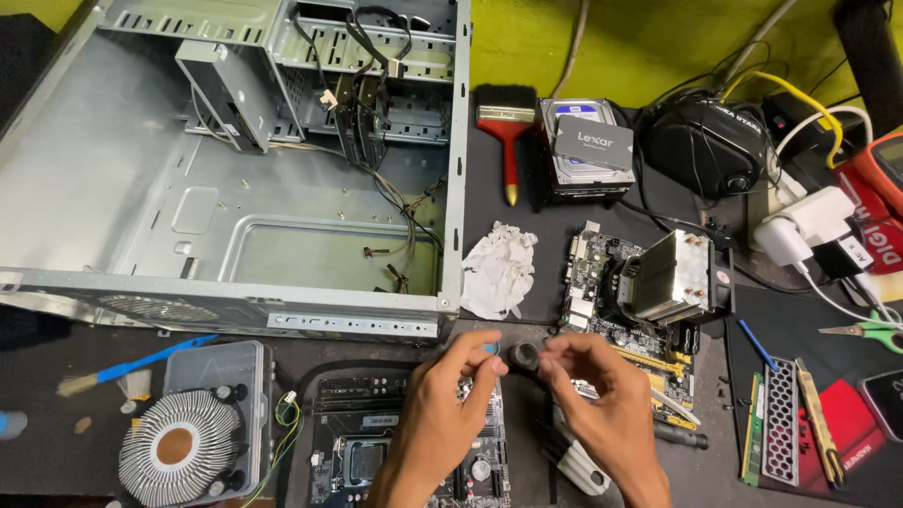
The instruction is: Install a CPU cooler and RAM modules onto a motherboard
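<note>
My left hand (pixel 442 414) and my right hand (pixel 597 400) meet above a dark work mat, low in the middle of the view. Between their fingertips sits a small dark round part (pixel 523 356); the right fingers pinch its right side. The left fingertips pinch something small and blue (pixel 491 348) just left of it. Under my left hand lies a motherboard (pixel 362 452) with a bare processor socket. A second motherboard (pixel 602 282) with a tall finned heatsink (pixel 670 275) lies just behind my right hand.
An open metal computer case (pixel 235 169) fills the upper left. A round cooler fan (pixel 179 447) sits at lower left. A crumpled white tissue (pixel 497 268), a red brush (pixel 506 127), stacked drives (pixel 588 146), memory sticks (pixel 781 423), scissors (pixel 870 331) and cables lie around.
</note>
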